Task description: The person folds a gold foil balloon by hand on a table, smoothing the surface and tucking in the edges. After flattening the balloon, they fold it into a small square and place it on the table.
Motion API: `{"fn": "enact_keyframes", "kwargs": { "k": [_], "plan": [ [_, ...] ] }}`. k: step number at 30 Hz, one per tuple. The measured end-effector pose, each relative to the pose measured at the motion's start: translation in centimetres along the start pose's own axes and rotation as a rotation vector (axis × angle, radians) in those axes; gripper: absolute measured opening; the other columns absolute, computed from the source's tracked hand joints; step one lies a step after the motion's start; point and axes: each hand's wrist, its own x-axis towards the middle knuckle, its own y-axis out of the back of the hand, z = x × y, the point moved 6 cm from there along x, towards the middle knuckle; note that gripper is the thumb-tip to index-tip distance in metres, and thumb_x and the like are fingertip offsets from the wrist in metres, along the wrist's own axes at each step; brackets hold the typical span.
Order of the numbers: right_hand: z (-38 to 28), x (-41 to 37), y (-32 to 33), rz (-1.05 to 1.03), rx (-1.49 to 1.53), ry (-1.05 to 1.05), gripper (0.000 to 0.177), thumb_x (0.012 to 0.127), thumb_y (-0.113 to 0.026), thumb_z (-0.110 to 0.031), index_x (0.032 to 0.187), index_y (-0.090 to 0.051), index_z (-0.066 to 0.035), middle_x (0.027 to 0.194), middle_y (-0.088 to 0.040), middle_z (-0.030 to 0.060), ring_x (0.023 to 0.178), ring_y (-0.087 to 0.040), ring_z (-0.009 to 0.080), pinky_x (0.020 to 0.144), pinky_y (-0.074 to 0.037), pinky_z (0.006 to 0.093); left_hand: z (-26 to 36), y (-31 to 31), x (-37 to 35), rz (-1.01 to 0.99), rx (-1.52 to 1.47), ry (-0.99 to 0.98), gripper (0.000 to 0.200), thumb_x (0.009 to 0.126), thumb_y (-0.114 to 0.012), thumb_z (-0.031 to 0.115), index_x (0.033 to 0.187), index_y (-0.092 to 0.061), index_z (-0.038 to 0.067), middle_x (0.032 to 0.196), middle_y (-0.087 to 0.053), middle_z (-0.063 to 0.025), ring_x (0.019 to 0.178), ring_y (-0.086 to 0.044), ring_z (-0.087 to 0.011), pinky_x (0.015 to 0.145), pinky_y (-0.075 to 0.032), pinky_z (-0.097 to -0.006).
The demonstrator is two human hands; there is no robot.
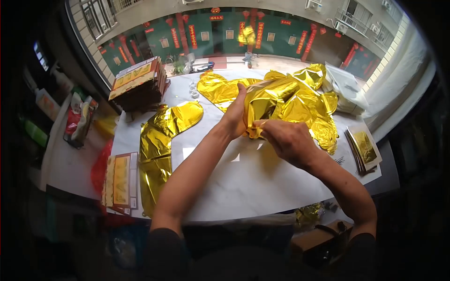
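Observation:
A crumpled gold foil balloon point(286, 98) lies in a heap at the middle back of the white table point(243, 182). My left hand point(236, 114) grips its left side, thumb raised against the foil. My right hand point(286, 140) pinches a small folded corner of the same foil at its lower edge. The two hands sit close together, almost touching. A second gold foil balloon point(159, 145), flattened and long, rests on the table's left part, away from both hands.
A stack of brown and gold packets point(138, 84) stands at the back left. Flat gold cards point(119, 180) lie at the left front edge, more packaged ones point(364, 147) at the right edge. White plastic bags point(347, 89) sit back right. A window runs behind the table.

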Motion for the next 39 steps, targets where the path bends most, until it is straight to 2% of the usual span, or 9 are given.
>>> {"fn": "enact_keyframes", "kwargs": {
  "k": [1, 5, 13, 18, 23, 31, 33, 36, 39],
  "plan": [
    [-0.6, -0.9, -1.4, -0.084, 0.010, 0.047, 0.018, 0.101, -0.066, -0.013, 0.118, -0.071, -0.008, 0.109, -0.079, 0.0120, 0.089, -0.077, 0.0304, 0.069, -0.061, 0.0407, 0.3, 0.0, -0.2, 0.001, -0.023, 0.055, 0.093, 0.105, -0.024, 0.080, 0.154, -0.049, 0.005, 0.139, -0.065, -0.0192, 0.121, -0.069, -0.0300, 0.103, -0.059, -0.0434],
    [-3.0, -4.4, -4.8, -0.253, -0.003, 0.155, 0.032, 0.096, -0.063, -0.008, 0.127, -0.063, -0.006, 0.128, -0.074, 0.0099, 0.110, -0.075, 0.0258, 0.077, -0.063, 0.0381, -1.2, 4.6, 0.2, 0.240, 0.145, 0.212, 0.031, 0.101, -0.078, 0.029, 0.118, -0.071, 0.004, 0.106, -0.076, -0.0079, 0.090, -0.073, -0.0171, 0.081, -0.062, -0.0347],
    [-8.0, -11.6, -6.9, -0.499, 0.098, 0.041, 0.026, 0.094, -0.070, -0.021, 0.113, -0.062, -0.005, 0.137, -0.069, 0.0089, 0.134, -0.065, 0.0287, 0.089, -0.062, 0.0397, 2.4, 4.4, -6.2, 0.475, 0.751, -0.131, 0.016, 0.094, -0.075, 0.010, 0.105, -0.070, -0.002, 0.089, -0.071, -0.0044, 0.073, -0.064, -0.0138, 0.066, -0.052, -0.0300],
    [-4.6, -12.4, -5.0, -0.166, 0.172, -0.056, 0.056, 0.094, -0.078, -0.032, 0.140, -0.059, -0.006, 0.147, -0.061, 0.0182, 0.139, -0.058, 0.0402, 0.111, -0.052, 0.0473, 3.1, 8.9, -11.7, 0.644, 0.987, -0.121, 0.023, 0.088, -0.075, 0.008, 0.108, -0.071, -0.004, 0.089, -0.076, -0.0081, 0.078, -0.071, -0.0160, 0.072, -0.056, -0.0329],
    [-1.7, -13.5, -8.0, -0.348, 0.024, -0.104, 0.074, 0.095, -0.076, -0.043, 0.152, -0.049, -0.005, 0.165, -0.039, 0.0251, 0.155, -0.035, 0.0473, 0.128, -0.031, 0.0536, 3.2, 10.1, -14.4, 0.712, 0.939, -0.169, 0.033, 0.088, -0.079, 0.009, 0.118, -0.070, -0.003, 0.099, -0.077, -0.0107, 0.086, -0.073, -0.0179, 0.079, -0.058, -0.0329],
    [1.0, -13.2, -7.4, -0.353, 0.018, -0.081, 0.081, 0.093, -0.078, -0.048, 0.155, -0.049, -0.005, 0.165, -0.040, 0.0241, 0.156, -0.033, 0.0461, 0.129, -0.030, 0.0535, 4.1, 13.6, -14.5, 0.752, 0.918, -0.096, 0.051, 0.088, -0.083, 0.014, 0.131, -0.064, -0.004, 0.109, -0.078, -0.0163, 0.099, -0.076, -0.0255, 0.089, -0.059, -0.0378],
    [1.5, -13.0, -7.4, -0.361, 0.013, -0.084, 0.080, 0.093, -0.079, -0.047, 0.155, -0.049, -0.005, 0.165, -0.041, 0.0238, 0.156, -0.033, 0.0458, 0.129, -0.031, 0.0529, 5.1, 12.5, -15.0, 0.868, 1.300, -0.222, 0.056, 0.091, -0.081, 0.012, 0.139, -0.058, -0.006, 0.111, -0.075, -0.0138, 0.095, -0.071, -0.0173, 0.084, -0.058, -0.0344],
    [2.1, -12.6, -7.0, -0.371, -0.001, -0.084, 0.079, 0.091, -0.081, -0.045, 0.153, -0.051, -0.005, 0.165, -0.042, 0.0226, 0.156, -0.035, 0.0449, 0.128, -0.032, 0.0515, 4.6, 5.3, -17.8, 0.641, 1.698, -0.626, 0.061, 0.090, -0.082, 0.015, 0.142, -0.057, -0.004, 0.139, -0.063, -0.0275, 0.127, -0.064, -0.0392, 0.106, -0.053, -0.0459],
    [2.8, -12.3, -7.1, -0.394, 0.032, -0.098, 0.077, 0.091, -0.082, -0.042, 0.152, -0.053, -0.004, 0.167, -0.041, 0.0208, 0.156, -0.035, 0.0442, 0.129, -0.031, 0.0517, 0.5, -1.1, -20.7, 0.316, 1.774, -0.588, 0.061, 0.089, -0.083, 0.017, 0.142, -0.060, -0.003, 0.145, -0.058, -0.0285, 0.136, -0.056, -0.0457, 0.117, -0.046, -0.0484]
  ]
}}
